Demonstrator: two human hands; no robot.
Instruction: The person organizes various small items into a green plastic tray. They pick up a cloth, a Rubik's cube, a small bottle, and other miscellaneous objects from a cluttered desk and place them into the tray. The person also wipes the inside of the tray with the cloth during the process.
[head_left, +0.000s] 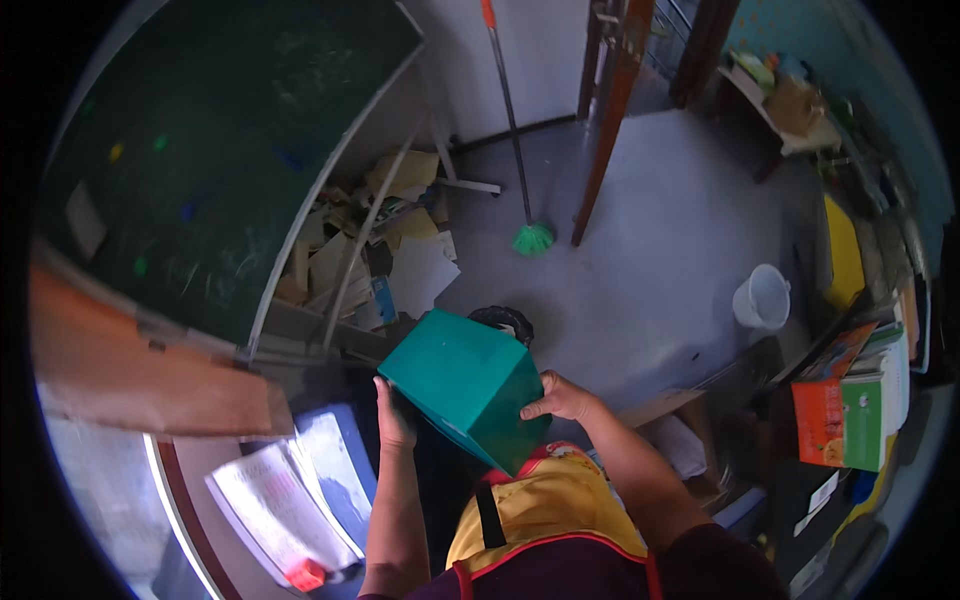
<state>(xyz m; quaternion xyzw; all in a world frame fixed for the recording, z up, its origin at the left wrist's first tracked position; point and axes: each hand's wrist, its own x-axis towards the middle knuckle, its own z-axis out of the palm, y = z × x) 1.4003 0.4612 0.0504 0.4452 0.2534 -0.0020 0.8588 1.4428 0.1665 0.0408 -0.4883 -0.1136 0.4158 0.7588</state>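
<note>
A teal box (459, 367) is held in front of my body, tilted, between both hands. My left hand (395, 417) grips its left edge, fingers mostly hidden behind it. On the right side face lies the thumb of my right hand (559, 397), with the other fingers wrapped around the far edge. Whether the box is open underneath cannot be seen. Just beyond it, a dark waste bin (512, 321) is partly covered by the box. Below, a yellow apron (555, 506) with red trim covers my front.
Papers and cardboard (409, 247) lie heaped beneath the green chalkboard (217, 150). A green-bristled broom (533, 238) leans on the wall beside a wooden door (615, 120). To the right are a white bucket (761, 298) and books (862, 424); an open binder (281, 502) is at lower left.
</note>
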